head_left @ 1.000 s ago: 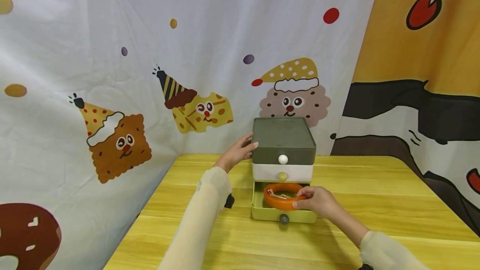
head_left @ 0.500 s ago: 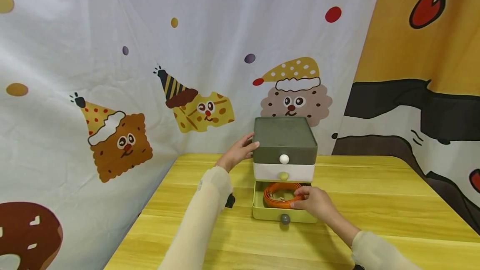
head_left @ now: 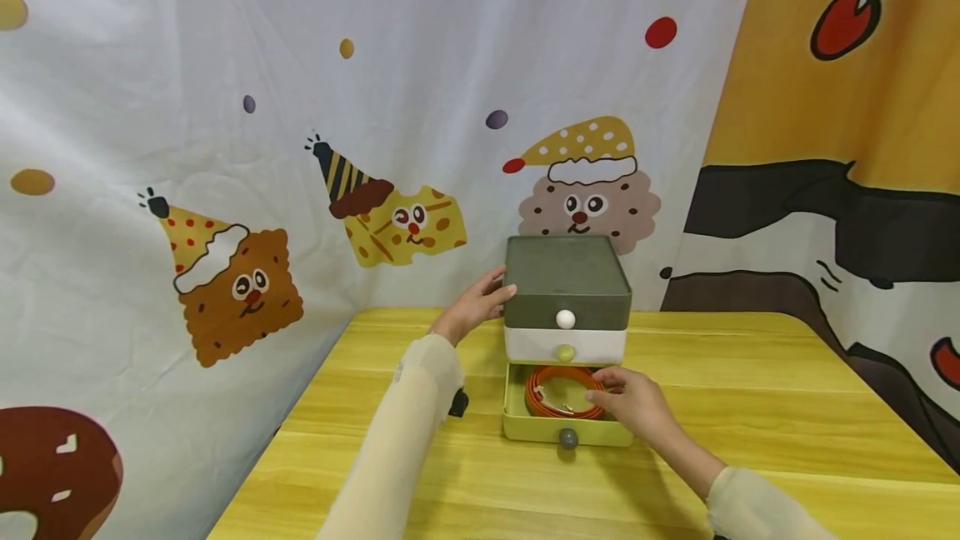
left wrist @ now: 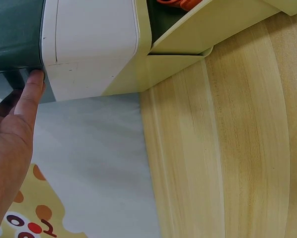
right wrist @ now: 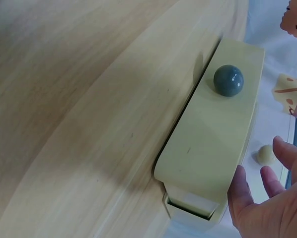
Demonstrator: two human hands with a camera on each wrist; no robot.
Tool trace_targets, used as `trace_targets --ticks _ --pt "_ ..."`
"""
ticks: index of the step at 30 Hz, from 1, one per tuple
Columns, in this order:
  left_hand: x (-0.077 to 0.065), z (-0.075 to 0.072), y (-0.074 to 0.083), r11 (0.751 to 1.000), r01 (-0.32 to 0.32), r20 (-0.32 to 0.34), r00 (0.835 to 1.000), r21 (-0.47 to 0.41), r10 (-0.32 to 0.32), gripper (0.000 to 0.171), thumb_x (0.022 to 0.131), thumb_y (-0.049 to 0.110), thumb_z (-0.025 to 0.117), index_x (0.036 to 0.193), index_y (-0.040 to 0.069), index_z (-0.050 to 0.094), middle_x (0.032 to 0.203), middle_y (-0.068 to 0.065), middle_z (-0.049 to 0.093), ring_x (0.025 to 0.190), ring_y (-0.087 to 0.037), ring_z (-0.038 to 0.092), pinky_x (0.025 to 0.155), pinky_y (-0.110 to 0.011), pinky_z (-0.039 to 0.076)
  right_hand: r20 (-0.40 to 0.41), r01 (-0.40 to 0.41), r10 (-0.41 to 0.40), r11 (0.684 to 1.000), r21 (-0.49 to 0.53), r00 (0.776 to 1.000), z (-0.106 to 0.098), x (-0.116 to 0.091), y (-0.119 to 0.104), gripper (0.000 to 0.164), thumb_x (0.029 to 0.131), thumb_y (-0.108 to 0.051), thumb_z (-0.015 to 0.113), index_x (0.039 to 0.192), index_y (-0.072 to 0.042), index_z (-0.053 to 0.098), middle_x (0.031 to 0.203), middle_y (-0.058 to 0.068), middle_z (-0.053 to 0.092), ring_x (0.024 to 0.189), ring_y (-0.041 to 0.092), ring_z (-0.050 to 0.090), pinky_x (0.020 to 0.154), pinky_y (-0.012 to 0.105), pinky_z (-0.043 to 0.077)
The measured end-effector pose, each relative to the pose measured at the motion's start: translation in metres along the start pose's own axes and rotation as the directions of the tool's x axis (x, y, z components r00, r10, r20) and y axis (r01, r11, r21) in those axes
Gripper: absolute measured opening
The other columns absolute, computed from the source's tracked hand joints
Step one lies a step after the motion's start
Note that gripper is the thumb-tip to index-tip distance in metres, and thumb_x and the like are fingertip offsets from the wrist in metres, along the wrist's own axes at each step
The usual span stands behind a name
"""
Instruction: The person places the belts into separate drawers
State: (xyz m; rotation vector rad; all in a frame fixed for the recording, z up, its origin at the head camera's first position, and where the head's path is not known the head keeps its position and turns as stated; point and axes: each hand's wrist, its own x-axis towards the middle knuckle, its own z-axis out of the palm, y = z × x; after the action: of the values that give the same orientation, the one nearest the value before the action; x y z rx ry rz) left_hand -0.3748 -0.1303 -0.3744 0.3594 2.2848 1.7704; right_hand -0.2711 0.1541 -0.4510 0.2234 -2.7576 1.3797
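Note:
A coiled orange belt (head_left: 532,394) with a metal buckle lies in the pulled-out yellow-green bottom drawer (head_left: 611,435) of a small stacked drawer unit (head_left: 567,265). At the belt's right edge, my right hand (head_left: 639,407) hovers over the drawer, thumb and fingers apart. In the right wrist view its spread fingers hold nothing, beside the drawer front with its grey knob (right wrist: 228,80). My left hand (head_left: 476,307) rests against the left side of the dark green top tier, fingers extended along it. Only a bit of the belt shows in the left wrist view.
The white middle drawer (head_left: 532,345) and the green top one are closed, with round knobs. The unit stands on a wood-grain table (head_left: 480,482). Behind hangs a cartoon-print curtain (head_left: 420,90). Beside the left sleeve a small black object (head_left: 459,403) shows.
The belt, earlier pinched and tilted by my right hand, has come down to lie in the drawer. My right fingers have parted from it. My left hand stays in place.

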Motion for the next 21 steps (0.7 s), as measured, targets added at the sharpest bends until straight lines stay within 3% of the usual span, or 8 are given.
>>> trace_targets --ticks 13,21 --pt "0.000 -0.002 0.000 1.000 -0.001 0.006 1.000 -0.006 0.001 0.075 0.097 0.049 0.060 0.159 0.032 0.022 0.163 -0.005 0.020 0.142 -0.025 0.036 0.111 -0.044 0.039 0.009 -0.054 0.053 0.996 0.070 0.999 0.004 -0.007 -0.012 0.032 0.087 -0.022 0.079 0.110 -0.002 0.071 0.098 0.003 0.069 0.086 0.018 0.063 0.066 0.031 0.055" --pt "0.000 -0.002 0.000 1.000 0.002 0.011 1.000 -0.007 -0.002 0.075 0.097 0.049 0.060 0.159 0.032 0.022 0.163 -0.005 0.021 0.142 -0.026 0.037 0.111 -0.044 0.038 0.028 -0.080 0.077 0.991 0.108 0.997 0.004 -0.016 -0.014 0.032 0.085 -0.024 0.080 0.108 -0.003 0.071 0.099 0.002 0.070 0.088 0.018 0.064 0.069 0.031 0.055"
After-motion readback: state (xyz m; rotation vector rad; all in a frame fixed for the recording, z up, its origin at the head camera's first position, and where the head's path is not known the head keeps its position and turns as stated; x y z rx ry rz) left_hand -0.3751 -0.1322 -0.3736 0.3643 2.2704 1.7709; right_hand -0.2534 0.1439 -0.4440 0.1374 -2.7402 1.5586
